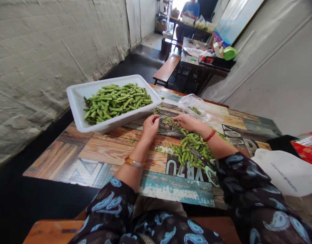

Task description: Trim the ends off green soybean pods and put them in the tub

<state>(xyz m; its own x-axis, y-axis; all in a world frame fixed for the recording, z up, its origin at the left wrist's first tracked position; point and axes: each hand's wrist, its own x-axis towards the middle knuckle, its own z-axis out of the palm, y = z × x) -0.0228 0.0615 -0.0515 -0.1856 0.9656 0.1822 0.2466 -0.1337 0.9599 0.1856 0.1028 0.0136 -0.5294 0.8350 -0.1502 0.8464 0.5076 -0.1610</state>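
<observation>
A white tub (112, 127) full of green bean pods (117, 101) stands at the table's left back. Just right of it is my left hand (151, 127), its fingers curled together; whether they hold anything is too small to tell. My right hand (188, 122) reaches over small green scraps (170, 122), fingers bent toward them, and their tips are unclear. Beneath my right forearm lies a pile of pods (188, 149) with green-handled scissors (210, 173) on it. Behind my right hand is a clear plastic bag (194, 103) with some scraps inside.
The patterned table (90, 152) spans the view. At its right are a white bag (285, 173) and red packaging (308, 147). Farther back are a wooden bench (167, 69), a cluttered second table (191, 62) and a seated person in blue (191, 9).
</observation>
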